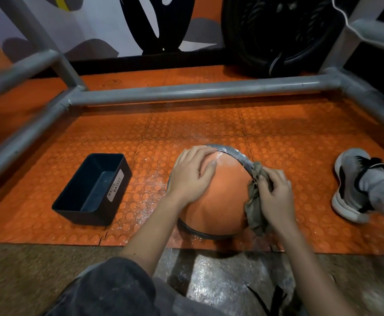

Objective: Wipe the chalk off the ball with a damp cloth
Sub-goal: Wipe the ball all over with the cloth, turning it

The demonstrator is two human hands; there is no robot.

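An orange ball (pixel 223 195) with a dark grey band over its top sits on the orange studded floor in front of me. White chalk shows on it near the band at the top. My left hand (pixel 191 174) lies spread on the ball's upper left side, fingers straight, thumb near the chalk patch. My right hand (pixel 275 195) grips a crumpled olive-brown cloth (pixel 255 206) and presses it against the ball's right side, next to the band. The cloth's lower end hangs down past the ball's edge.
A black bin (pixel 93 190) labelled "waste basket" stands on the floor left of the ball. Chalk dust is scattered on the tiles between them. A grey metal tube frame (pixel 198 90) crosses behind. My shoe (pixel 353 183) rests at the right; a large black tyre (pixel 277 35) stands at the back.
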